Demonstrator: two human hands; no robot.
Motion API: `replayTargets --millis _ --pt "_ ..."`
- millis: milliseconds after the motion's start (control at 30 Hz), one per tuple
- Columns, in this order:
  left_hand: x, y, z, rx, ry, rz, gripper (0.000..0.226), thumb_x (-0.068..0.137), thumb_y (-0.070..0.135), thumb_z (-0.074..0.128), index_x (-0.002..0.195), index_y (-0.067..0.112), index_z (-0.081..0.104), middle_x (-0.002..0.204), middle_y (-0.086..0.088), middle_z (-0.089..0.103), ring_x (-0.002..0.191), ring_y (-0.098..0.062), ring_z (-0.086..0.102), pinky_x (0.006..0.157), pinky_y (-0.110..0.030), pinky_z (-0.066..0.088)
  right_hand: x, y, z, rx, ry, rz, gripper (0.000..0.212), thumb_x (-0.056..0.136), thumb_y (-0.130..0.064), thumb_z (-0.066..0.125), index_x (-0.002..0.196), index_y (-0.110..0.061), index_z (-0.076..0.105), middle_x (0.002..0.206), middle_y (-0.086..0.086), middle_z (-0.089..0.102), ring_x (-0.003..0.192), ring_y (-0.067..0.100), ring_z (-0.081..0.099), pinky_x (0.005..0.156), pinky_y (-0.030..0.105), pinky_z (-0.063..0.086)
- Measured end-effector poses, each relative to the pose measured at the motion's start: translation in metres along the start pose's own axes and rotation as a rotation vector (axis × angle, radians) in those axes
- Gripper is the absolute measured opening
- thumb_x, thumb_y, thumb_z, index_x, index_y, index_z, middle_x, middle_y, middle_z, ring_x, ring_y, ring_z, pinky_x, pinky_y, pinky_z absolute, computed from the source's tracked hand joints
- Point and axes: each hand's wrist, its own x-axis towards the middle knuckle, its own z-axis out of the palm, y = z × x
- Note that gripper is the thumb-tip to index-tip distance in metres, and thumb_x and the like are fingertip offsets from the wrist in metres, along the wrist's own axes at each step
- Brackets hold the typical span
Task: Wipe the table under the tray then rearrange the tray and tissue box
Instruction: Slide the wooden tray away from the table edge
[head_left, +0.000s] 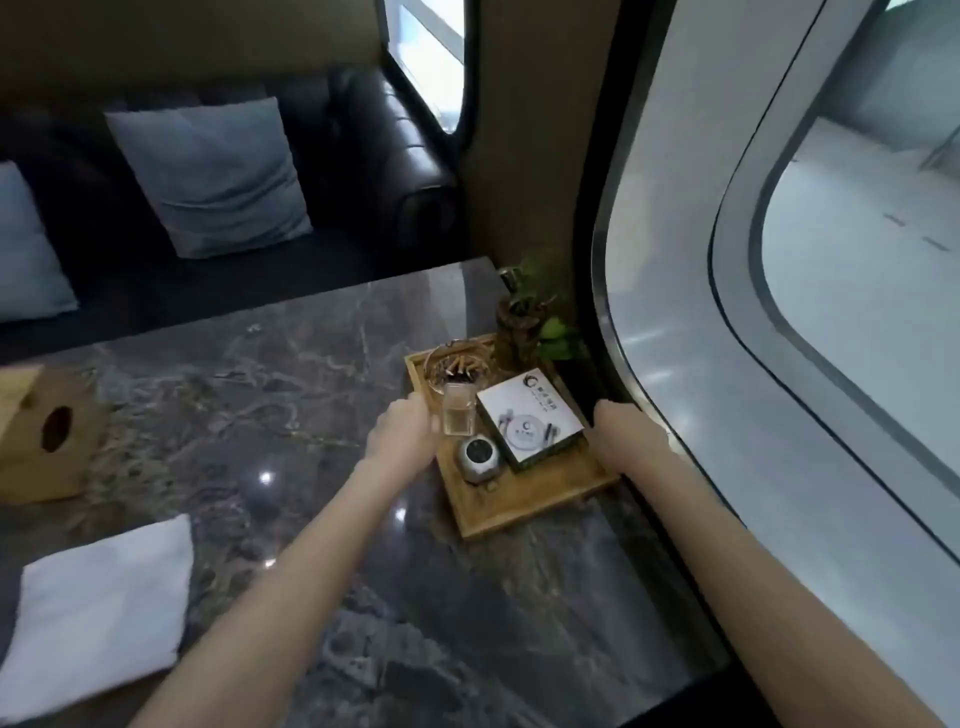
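Observation:
A wooden tray (524, 512) sits at the right side of the dark marble table (311, 415), close to the window wall. It carries a white box (530, 415), a clear glass (460, 418), a small round grey device (479, 457) and a glass ashtray (457, 366). My left hand (402, 431) is on the tray's left edge and my right hand (626, 428) on its right edge; both appear to grip it. A wooden tissue box (44, 431) stands at the table's far left. A folded white cloth (98, 608) lies at the near left.
A small potted plant (524, 322) stands just behind the tray in the table's corner. A curved window frame (649, 312) runs along the right side. Beyond the table is a dark leather sofa (363, 156) with blue-grey cushions (213, 176).

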Motion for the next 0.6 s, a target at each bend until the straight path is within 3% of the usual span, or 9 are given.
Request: replayTargets --millis 100,167,300,600 --pt "0.004 -0.005 0.024 -0.021 0.012 -0.139 0.041 0.093 0.029 0.040 0.117 -0.005 0.039 0.119 -0.028 0.053 0.108 -0.044 0.051 0.085 -0.046 0.044 0.004 0.011 0.029 0.068 0.013 0.039 0.021 0.090 -0.006 0.036 0.105 0.003 0.045 0.117 0.023 0.053 0.106 0.038 0.053 0.079 0.040 0.044" --pt "0.005 -0.007 0.041 -0.046 -0.025 -0.200 0.043 0.094 0.031 0.038 0.120 -0.003 0.036 0.122 -0.028 0.052 0.111 -0.045 0.050 0.088 -0.047 0.042 0.006 0.018 0.050 0.073 0.040 0.054 0.026 0.088 -0.001 0.034 0.111 0.003 0.043 0.120 0.024 0.050 0.110 0.038 0.050 0.082 0.041 0.044" --pt "0.007 -0.010 0.064 -0.030 -0.007 -0.228 0.038 0.095 0.037 0.031 0.107 0.004 0.044 0.114 -0.026 0.058 0.103 -0.043 0.055 0.085 -0.047 0.044 0.013 0.032 0.077 -0.033 0.150 0.042 0.036 0.085 0.003 0.037 0.120 0.000 0.043 0.119 0.021 0.053 0.112 0.034 0.048 0.083 0.040 0.046" --pt "0.006 -0.020 0.092 -0.041 0.160 -0.168 0.033 0.095 0.037 0.032 0.093 0.007 0.045 0.092 -0.024 0.065 0.082 -0.043 0.060 0.066 -0.044 0.043 0.024 0.037 0.094 0.066 0.181 0.039 0.026 0.090 0.003 0.035 0.112 0.001 0.048 0.113 0.021 0.052 0.107 0.035 0.047 0.078 0.042 0.042"
